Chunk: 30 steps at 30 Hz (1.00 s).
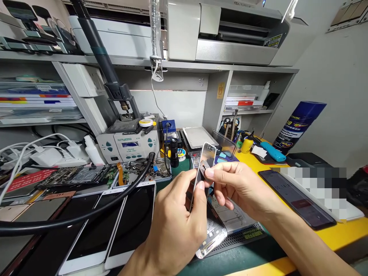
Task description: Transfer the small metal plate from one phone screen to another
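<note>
My left hand (pixel 178 220) is closed on the edge of a thin phone screen (pixel 209 152), held upright and tilted, with a white rim and a shiny back. My right hand (pixel 238 182) pinches a small grey plate (pixel 204 167) between thumb and index finger, against the screen's back; its other fingers are curled loosely. Whether the plate is attached to the screen, I cannot tell. Below my hands lies an opened phone body (pixel 215 234) with its insides showing, partly covered by my left hand. Beside it is a flat tray (pixel 234 214) with line markings.
Several phones and screens (pixel 132 218) lie to the left, crossed by a thick black hose (pixel 115 209). A soldering station (pixel 129 145) stands behind loose circuit boards (pixel 140 172). At right are a lit phone (pixel 296 197) and a blue spray can (pixel 297 128).
</note>
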Motion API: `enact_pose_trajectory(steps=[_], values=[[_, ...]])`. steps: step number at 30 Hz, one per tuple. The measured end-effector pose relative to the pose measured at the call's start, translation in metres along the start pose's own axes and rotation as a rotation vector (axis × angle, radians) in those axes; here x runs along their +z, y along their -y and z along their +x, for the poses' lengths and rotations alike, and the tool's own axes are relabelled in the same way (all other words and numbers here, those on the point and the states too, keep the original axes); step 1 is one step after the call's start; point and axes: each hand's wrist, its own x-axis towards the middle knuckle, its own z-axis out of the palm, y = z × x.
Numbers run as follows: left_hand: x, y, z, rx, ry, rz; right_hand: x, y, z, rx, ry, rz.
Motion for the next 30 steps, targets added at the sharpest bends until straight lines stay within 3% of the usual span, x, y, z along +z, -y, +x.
enact_pose_trajectory(steps=[30], values=[[-0.001,-0.0034,-0.0012,-0.01,0.096,-0.033,-0.0057,0.0038,-0.0024,0.086,0.049,-0.063]])
